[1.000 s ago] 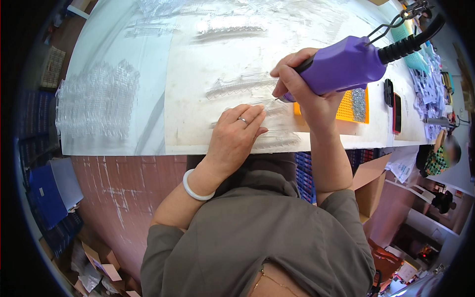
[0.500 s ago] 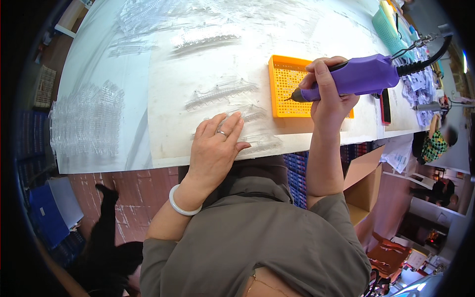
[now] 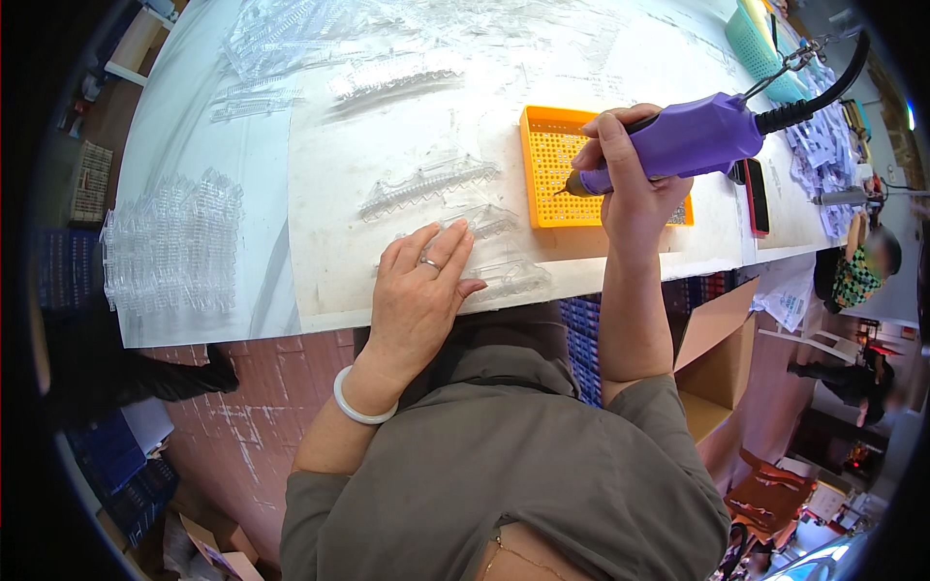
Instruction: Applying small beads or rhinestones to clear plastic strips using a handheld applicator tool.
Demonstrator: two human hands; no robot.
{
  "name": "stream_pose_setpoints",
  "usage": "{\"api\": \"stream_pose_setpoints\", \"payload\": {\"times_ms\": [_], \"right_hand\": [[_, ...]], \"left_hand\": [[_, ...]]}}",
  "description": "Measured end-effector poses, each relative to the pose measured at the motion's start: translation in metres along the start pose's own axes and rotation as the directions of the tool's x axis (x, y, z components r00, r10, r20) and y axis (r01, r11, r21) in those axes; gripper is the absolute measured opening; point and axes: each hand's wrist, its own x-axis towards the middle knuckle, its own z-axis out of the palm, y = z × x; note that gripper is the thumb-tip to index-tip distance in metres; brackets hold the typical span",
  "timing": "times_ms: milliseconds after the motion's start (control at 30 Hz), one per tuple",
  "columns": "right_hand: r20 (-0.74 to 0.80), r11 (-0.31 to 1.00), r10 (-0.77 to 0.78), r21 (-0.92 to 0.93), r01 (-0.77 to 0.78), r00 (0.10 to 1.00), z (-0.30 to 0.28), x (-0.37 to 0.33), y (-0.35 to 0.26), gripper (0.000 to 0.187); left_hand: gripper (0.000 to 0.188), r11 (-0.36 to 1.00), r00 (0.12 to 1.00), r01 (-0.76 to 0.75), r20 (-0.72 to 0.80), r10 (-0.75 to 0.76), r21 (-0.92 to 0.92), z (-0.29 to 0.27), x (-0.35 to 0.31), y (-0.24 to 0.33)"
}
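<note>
My right hand [image 3: 635, 184] is wrapped round a purple electric screwdriver [image 3: 705, 138]. Its dark, thin bit points left and down over a shallow orange tray [image 3: 530, 172], whose floor is a grid of small holes with tiny pieces in many of them. Whether the bit touches a piece cannot be made out. My left hand [image 3: 421, 290] lies palm down near the table's front edge, fingers stretched out, over and beside clear plastic strips [image 3: 499, 281]. Just beyond it, another clear toothed strip [image 3: 426, 186] lies on the table.
Clear strips are heaped at the left [image 3: 174, 242] and far left [image 3: 281, 39]. A red-edged phone [image 3: 757, 198], a pale green basket [image 3: 760, 58] and white packets [image 3: 821, 160] are at the right. The screwdriver hangs from a chain [image 3: 799, 58]. Below stands an open cardboard box [image 3: 712, 397]. Other people are nearby.
The view has shifted slightly. My right hand and the screwdriver stay over the tray, the tool's back end a little lower left. My left hand stays put. A dark-clothed person at the left has moved.
</note>
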Motion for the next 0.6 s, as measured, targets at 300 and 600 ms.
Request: {"api": "stream_pose_setpoints", "payload": {"times_ms": [300,600], "right_hand": [[0.013,1.000,0.019,0.012,-0.019,1.000,-0.001,-0.004,-0.001,0.004],[0.058,0.999,0.013,0.029,-0.015,0.998,-0.003,0.002,-0.010,0.004]], "left_hand": [[0.049,1.000,1.000,-0.003,0.001,0.003,-0.021,0.000,0.001,0.000],[0.048,0.999,1.000,-0.013,-0.024,0.012,-0.046,-0.001,-0.002,-0.001]]}}
